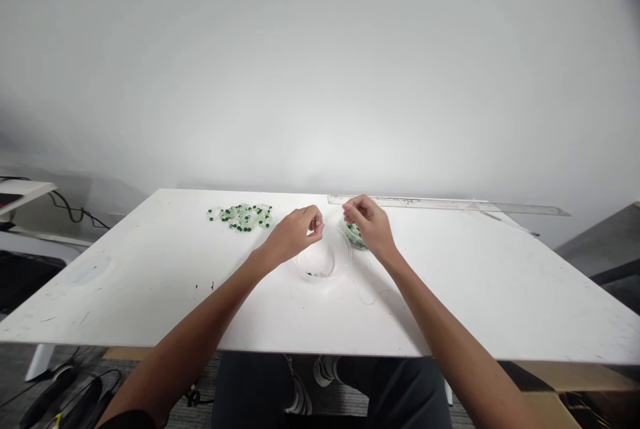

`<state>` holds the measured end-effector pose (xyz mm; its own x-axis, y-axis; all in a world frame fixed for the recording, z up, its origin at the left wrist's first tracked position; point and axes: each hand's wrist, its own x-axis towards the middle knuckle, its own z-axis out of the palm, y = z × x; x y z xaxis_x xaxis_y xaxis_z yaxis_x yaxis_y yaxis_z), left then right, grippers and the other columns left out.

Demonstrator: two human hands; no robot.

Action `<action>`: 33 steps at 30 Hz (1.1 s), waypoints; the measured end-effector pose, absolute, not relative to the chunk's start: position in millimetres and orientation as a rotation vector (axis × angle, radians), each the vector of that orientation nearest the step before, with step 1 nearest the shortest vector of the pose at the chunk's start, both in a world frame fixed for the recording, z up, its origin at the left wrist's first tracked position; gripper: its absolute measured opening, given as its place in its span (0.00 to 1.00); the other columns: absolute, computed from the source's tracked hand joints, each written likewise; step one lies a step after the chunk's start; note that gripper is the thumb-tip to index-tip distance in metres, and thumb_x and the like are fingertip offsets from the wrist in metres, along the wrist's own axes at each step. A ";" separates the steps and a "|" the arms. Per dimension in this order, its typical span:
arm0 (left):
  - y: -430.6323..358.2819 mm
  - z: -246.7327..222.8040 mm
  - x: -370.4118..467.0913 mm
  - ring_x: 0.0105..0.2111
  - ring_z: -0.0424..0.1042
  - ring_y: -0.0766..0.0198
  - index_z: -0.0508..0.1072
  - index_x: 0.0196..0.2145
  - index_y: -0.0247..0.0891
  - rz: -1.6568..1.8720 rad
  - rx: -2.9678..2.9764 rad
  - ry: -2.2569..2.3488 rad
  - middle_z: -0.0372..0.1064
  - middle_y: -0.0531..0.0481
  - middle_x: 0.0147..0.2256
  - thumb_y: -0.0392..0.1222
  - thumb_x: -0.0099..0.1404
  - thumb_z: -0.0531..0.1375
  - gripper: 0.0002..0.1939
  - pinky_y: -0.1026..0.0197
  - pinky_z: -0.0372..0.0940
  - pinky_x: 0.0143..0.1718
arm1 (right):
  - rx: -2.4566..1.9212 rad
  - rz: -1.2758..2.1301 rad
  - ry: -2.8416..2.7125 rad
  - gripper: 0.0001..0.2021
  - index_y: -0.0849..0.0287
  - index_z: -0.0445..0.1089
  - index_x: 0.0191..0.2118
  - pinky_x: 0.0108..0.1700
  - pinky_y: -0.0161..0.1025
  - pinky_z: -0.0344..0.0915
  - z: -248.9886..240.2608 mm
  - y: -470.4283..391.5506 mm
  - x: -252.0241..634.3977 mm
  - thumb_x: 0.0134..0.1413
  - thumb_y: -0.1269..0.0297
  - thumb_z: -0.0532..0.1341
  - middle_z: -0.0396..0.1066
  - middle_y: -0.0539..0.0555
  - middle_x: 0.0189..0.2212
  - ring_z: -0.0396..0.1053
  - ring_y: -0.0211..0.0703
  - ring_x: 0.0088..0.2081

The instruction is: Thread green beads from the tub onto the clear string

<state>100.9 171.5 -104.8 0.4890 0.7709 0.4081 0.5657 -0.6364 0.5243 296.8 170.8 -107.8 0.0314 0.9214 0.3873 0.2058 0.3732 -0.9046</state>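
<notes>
My left hand [299,230] is raised over the middle of the table, its fingertips pinched together; whatever it holds is too small to make out. To its right, my right hand [369,221] is also pinched, above a clear container of green beads [355,235], which it partly hides. Between and below the hands stands a clear round dish [320,261] with a few beads at its near edge. A thin thread [364,294] curves on the table right of the dish. Green and pale beads [246,217] lie in a loose pile left of my left hand.
The white table [140,269] reaches to the wall. A long clear ruler [450,205] lies along its back right edge, with a thin dark-tipped tool [520,227] near its end. A shelf with cables [75,212] stands at the far left.
</notes>
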 end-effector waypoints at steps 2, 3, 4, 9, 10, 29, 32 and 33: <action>173.0 -103.5 99.5 0.28 0.61 0.65 0.60 0.29 0.40 0.873 2.488 1.177 0.62 0.55 0.27 0.34 0.59 0.52 0.03 0.61 0.57 0.32 | -1.075 0.584 -1.307 0.10 0.57 0.65 0.31 0.32 0.37 0.61 -102.9 170.2 300.6 0.54 0.55 0.59 0.64 0.49 0.24 0.64 0.37 0.28; 174.0 -103.3 98.9 0.26 0.59 0.65 0.58 0.27 0.40 0.859 2.536 1.194 0.60 0.55 0.25 0.33 0.58 0.51 0.05 0.60 0.56 0.31 | -1.065 0.507 -1.238 0.10 0.57 0.64 0.31 0.33 0.37 0.62 -100.5 169.9 302.7 0.54 0.55 0.58 0.64 0.49 0.24 0.64 0.37 0.28; 175.2 -103.2 98.4 0.25 0.57 0.66 0.57 0.25 0.39 0.856 2.584 1.207 0.58 0.55 0.24 0.32 0.57 0.51 0.06 0.60 0.55 0.30 | -1.052 0.444 -1.174 0.10 0.57 0.64 0.32 0.33 0.37 0.62 -98.4 170.0 305.1 0.55 0.55 0.58 0.64 0.48 0.24 0.64 0.37 0.28; 179.8 -104.6 96.9 0.25 0.55 0.65 0.59 0.23 0.38 0.920 2.717 1.237 0.58 0.53 0.23 0.33 0.61 0.47 0.10 0.59 0.54 0.32 | -0.965 0.299 -0.907 0.12 0.57 0.62 0.32 0.32 0.36 0.61 -95.5 177.9 319.1 0.54 0.53 0.58 0.63 0.48 0.24 0.63 0.35 0.26; 180.2 -104.7 96.4 0.25 0.56 0.65 0.60 0.23 0.38 0.932 2.724 1.238 0.59 0.53 0.23 0.33 0.61 0.47 0.10 0.59 0.55 0.32 | -0.950 0.287 -0.872 0.12 0.57 0.62 0.32 0.31 0.36 0.61 -96.2 180.5 322.2 0.54 0.53 0.58 0.62 0.47 0.24 0.62 0.35 0.26; 172.6 -97.6 95.2 0.32 0.62 0.64 0.67 0.28 0.38 1.145 2.536 1.051 0.64 0.50 0.30 0.35 0.65 0.47 0.11 0.60 0.59 0.37 | -0.892 0.424 -0.745 0.12 0.57 0.62 0.30 0.28 0.35 0.61 -104.2 194.9 337.9 0.50 0.55 0.61 0.60 0.46 0.22 0.60 0.32 0.23; 173.2 -98.2 94.1 0.31 0.63 0.64 0.67 0.29 0.38 1.195 2.504 1.023 0.65 0.51 0.28 0.34 0.65 0.47 0.12 0.60 0.59 0.36 | -0.885 0.431 -0.743 0.11 0.58 0.62 0.30 0.28 0.34 0.61 -104.1 195.4 338.0 0.50 0.56 0.61 0.61 0.46 0.21 0.60 0.32 0.23; 173.5 -98.6 93.9 0.31 0.63 0.65 0.67 0.29 0.38 1.217 2.490 1.022 0.65 0.51 0.27 0.34 0.65 0.47 0.11 0.60 0.58 0.35 | -0.886 0.433 -0.744 0.11 0.58 0.63 0.30 0.28 0.34 0.61 -104.2 195.4 337.9 0.50 0.56 0.61 0.61 0.46 0.21 0.60 0.32 0.23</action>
<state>93.9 173.5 -98.6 0.4261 0.6552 0.6238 0.5014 -0.7450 0.4400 337.9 195.4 -104.2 0.6744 0.6206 0.4001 -0.0413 0.5727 -0.8187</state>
